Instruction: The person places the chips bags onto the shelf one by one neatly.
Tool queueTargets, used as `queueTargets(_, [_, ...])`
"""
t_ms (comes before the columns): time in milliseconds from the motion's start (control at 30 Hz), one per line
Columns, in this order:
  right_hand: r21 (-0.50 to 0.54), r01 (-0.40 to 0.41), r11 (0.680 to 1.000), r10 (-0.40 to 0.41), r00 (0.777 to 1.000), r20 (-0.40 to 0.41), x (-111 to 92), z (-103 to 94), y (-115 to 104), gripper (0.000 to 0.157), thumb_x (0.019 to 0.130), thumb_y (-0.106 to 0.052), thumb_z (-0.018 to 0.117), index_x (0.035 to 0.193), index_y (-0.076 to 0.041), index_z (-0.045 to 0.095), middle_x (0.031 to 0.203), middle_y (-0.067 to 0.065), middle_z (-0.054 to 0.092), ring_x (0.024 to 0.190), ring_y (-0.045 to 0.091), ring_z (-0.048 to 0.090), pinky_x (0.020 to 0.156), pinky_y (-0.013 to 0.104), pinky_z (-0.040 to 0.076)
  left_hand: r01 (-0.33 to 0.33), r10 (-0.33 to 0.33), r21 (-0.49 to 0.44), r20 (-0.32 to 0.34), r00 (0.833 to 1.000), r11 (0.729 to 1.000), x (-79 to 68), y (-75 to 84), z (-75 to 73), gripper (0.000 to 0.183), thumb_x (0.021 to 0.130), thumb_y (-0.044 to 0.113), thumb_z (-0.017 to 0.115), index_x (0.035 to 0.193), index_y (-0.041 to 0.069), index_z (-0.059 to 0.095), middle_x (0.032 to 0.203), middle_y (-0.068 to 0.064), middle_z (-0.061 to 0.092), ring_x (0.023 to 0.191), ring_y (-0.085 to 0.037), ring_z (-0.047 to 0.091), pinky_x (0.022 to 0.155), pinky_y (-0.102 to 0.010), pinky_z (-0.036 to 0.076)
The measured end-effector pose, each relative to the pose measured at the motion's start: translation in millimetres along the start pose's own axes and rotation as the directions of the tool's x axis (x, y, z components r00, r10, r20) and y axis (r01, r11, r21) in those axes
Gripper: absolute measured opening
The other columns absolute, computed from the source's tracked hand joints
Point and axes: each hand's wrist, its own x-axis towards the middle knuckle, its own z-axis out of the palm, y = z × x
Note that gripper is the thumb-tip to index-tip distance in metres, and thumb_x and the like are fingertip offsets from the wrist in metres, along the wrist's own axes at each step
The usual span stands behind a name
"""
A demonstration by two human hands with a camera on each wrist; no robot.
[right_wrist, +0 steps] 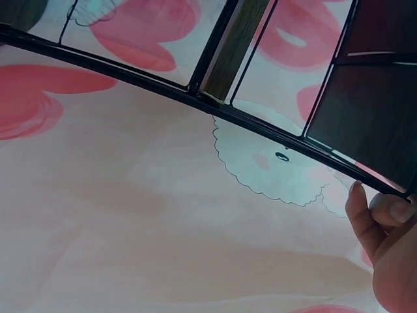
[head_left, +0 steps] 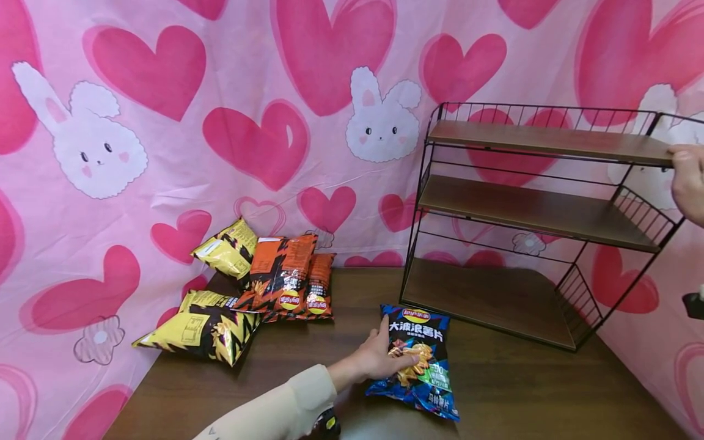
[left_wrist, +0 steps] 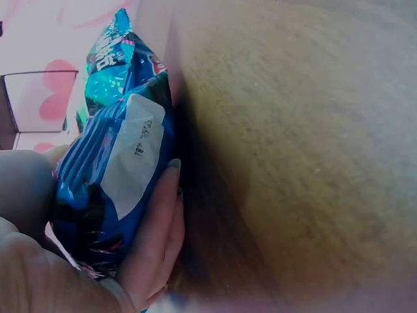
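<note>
A blue bag of potato chips is near the front middle of the table. My left hand holds it from its left side, the thumb across the printed front. In the left wrist view the fingers curl round the back of the bag, beside its white label. A black wire rack with three brown shelves stands on the table at the right. My right hand grips the right end of its top shelf. In the right wrist view, thumb and fingers pinch the black frame.
Left of the rack, two orange chip bags lean together at the back of the wooden table. Two yellow chip bags lie farther left, one behind the other. A pink curtain with hearts and rabbits hangs behind.
</note>
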Motion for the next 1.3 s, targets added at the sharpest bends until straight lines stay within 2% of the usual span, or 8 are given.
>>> queueTargets(367, [-0.025, -0.03, 0.999, 0.03, 1.0, -0.004, -2.0, -0.4, -7.1, 0.036, 0.104, -0.03, 0.04, 0.121, -0.031, 0.073, 0.098, -0.045, 0.05, 0.095, -0.022, 0.044, 0.091, 0.006, 0.029, -0.059, 0.06, -0.14, 0.002, 0.998, 0.988, -2.1, -6.1, -3.9, 0.103, 0.093, 0.046, 0.074, 0.159, -0.007, 0.015, 0.158, -0.033, 0.031, 0.146, -0.048, 0.031, 0.116, -0.062, 0.028])
queueTargets(533, [0.024, -0.033, 0.999, 0.034, 0.999, -0.033, -8.2, -3.5, -39.1, 0.037, 0.104, -0.028, 0.042, 0.109, -0.025, 0.079, 0.097, -0.032, 0.062, 0.089, -0.021, 0.044, 0.084, 0.006, 0.028, -0.114, 0.107, -0.214, -0.046, 0.993, 0.97, 1.5, -3.5, -6.3, 0.093, 0.093, 0.036, 0.076, 0.156, -0.007, 0.021, 0.148, -0.032, 0.045, 0.137, -0.044, 0.045, 0.112, -0.06, 0.036])
queueTargets(633, [0.011, -0.049, 0.999, 0.05, 0.999, -0.023, -11.7, -6.5, -56.6, 0.037, 0.105, -0.028, 0.041, 0.116, -0.031, 0.076, 0.094, -0.04, 0.054, 0.088, -0.022, 0.041, 0.083, 0.006, 0.026, -0.118, 0.108, -0.2, -0.062, 0.992, 0.973, 2.2, -2.6, -7.1, 0.096, 0.094, 0.036, 0.074, 0.157, -0.01, 0.018, 0.153, -0.034, 0.039, 0.141, -0.045, 0.04, 0.114, -0.061, 0.033])
queueTargets(733, [-0.025, -0.09, 0.996, 0.091, 0.995, 0.039, -12.9, -12.4, -79.7, 0.046, 0.104, -0.024, 0.037, 0.118, -0.005, 0.076, 0.101, -0.018, 0.067, 0.09, -0.023, 0.039, 0.088, 0.006, 0.027, -0.134, 0.122, -0.189, -0.077, 0.99, 0.973, 1.9, -2.4, -7.2, 0.097, 0.094, 0.037, 0.074, 0.157, -0.01, 0.017, 0.155, -0.034, 0.036, 0.143, -0.047, 0.037, 0.114, -0.062, 0.032])
queueTargets(833, [-0.084, -0.13, 0.988, 0.136, 0.987, 0.081, -14.7, -16.6, -100.6, 0.051, 0.104, -0.025, 0.034, 0.125, 0.006, 0.069, 0.113, -0.009, 0.068, 0.095, -0.025, 0.037, 0.094, 0.005, 0.026, -0.176, 0.16, -0.19, -0.098, 0.982, 0.966, 2.1, -2.9, -6.3, 0.095, 0.094, 0.037, 0.074, 0.158, -0.007, 0.019, 0.151, -0.032, 0.043, 0.138, -0.045, 0.044, 0.112, -0.062, 0.036])
queueTargets(1033, [-0.083, -0.16, 0.984, 0.166, 0.982, 0.084, -17.4, -20.2, -121.4, 0.054, 0.103, -0.027, 0.033, 0.127, 0.007, 0.066, 0.104, -0.041, 0.051, 0.1, -0.025, 0.038, 0.097, 0.006, 0.026, -0.277, 0.254, -0.176, -0.143, 0.957, 0.945, 6.9, 1.1, -7.2, 0.087, 0.094, 0.035, 0.075, 0.157, -0.001, 0.025, 0.139, -0.022, 0.056, 0.124, -0.034, 0.057, 0.106, -0.057, 0.044])
queueTargets(1200, [-0.132, -0.161, 0.978, 0.179, 0.974, 0.139, -18.8, -23.9, -126.2, 0.055, 0.104, -0.026, 0.029, 0.133, 0.007, 0.062, 0.122, -0.012, 0.066, 0.115, -0.016, 0.041, 0.107, 0.012, 0.025, -0.307, 0.286, -0.165, -0.14, 0.948, 0.937, 13.8, 7.0, -7.1, 0.084, 0.095, 0.036, 0.074, 0.157, 0.004, 0.026, 0.136, -0.016, 0.058, 0.117, -0.025, 0.06, 0.103, -0.051, 0.049])
queueTargets(1300, [-0.124, -0.151, 0.981, 0.172, 0.97, 0.174, -17.9, -25.7, -125.3, 0.055, 0.104, -0.026, 0.029, 0.134, 0.007, 0.061, 0.123, -0.027, 0.059, 0.118, -0.015, 0.041, 0.108, 0.013, 0.025, -0.3, 0.282, -0.166, -0.122, 0.952, 0.939, 17.1, 10.8, -5.6, 0.086, 0.096, 0.038, 0.072, 0.159, 0.005, 0.023, 0.141, -0.016, 0.056, 0.121, -0.026, 0.058, 0.105, -0.052, 0.047])
